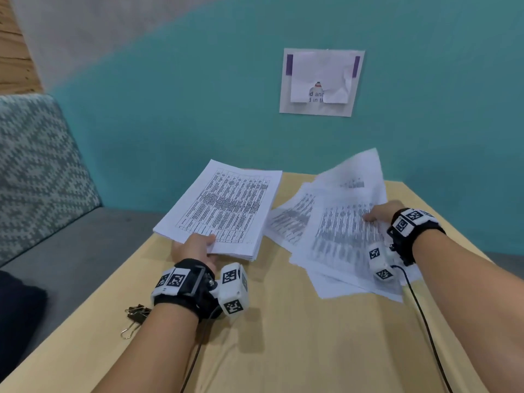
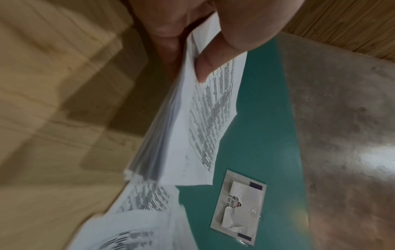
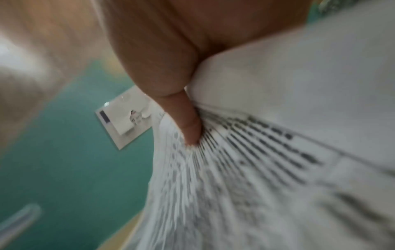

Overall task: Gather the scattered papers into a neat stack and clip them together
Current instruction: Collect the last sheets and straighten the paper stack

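Note:
A squared-up stack of printed papers [image 1: 224, 208] is lifted off the wooden table [image 1: 297, 336] at its left. My left hand [image 1: 195, 246] grips the stack's near edge, thumb on top; the left wrist view shows the stack [image 2: 171, 118] pinched between thumb and fingers. To the right lies a loose, fanned pile of printed sheets [image 1: 334, 234]. My right hand [image 1: 380, 214] holds several of them at their right side, thumb on the top sheet [image 3: 256, 169]. Binder clips [image 1: 136, 313] lie at the table's left edge, partly hidden by my left forearm.
A teal wall stands right behind the table, with a paper notice [image 1: 321, 82] stuck on it. A grey sofa [image 1: 71, 245] with a patterned cushion [image 1: 39, 171] adjoins the table's left side. Black cables run from both wrists across the tabletop.

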`<control>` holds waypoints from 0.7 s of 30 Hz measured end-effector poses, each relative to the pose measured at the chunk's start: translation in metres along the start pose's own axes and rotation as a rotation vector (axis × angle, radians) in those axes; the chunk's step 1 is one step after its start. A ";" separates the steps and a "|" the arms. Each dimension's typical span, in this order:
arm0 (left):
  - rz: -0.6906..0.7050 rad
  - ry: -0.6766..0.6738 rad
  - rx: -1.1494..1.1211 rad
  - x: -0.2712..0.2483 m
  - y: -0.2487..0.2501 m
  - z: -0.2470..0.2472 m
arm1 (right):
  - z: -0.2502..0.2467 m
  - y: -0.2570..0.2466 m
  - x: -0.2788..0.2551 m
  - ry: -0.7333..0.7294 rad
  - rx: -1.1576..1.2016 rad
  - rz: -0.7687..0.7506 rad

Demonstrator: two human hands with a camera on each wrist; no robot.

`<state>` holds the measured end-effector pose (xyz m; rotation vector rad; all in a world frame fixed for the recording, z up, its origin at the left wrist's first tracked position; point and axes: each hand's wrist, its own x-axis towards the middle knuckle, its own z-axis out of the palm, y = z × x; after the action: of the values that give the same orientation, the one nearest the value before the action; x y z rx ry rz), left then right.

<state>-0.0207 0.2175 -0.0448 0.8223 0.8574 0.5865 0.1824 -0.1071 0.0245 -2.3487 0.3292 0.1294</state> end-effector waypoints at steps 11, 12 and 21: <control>0.091 -0.036 -0.080 0.001 0.001 0.005 | -0.035 0.003 -0.017 0.150 0.910 0.089; 0.083 -0.059 -0.071 -0.001 0.000 0.007 | -0.031 0.000 -0.021 0.108 0.925 0.071; 0.058 -0.445 0.109 -0.034 -0.021 0.027 | 0.065 -0.017 -0.020 -0.269 0.958 0.029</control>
<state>-0.0138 0.1703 -0.0377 1.0321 0.4615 0.3866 0.1675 -0.0460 -0.0074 -1.3592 0.2191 0.2365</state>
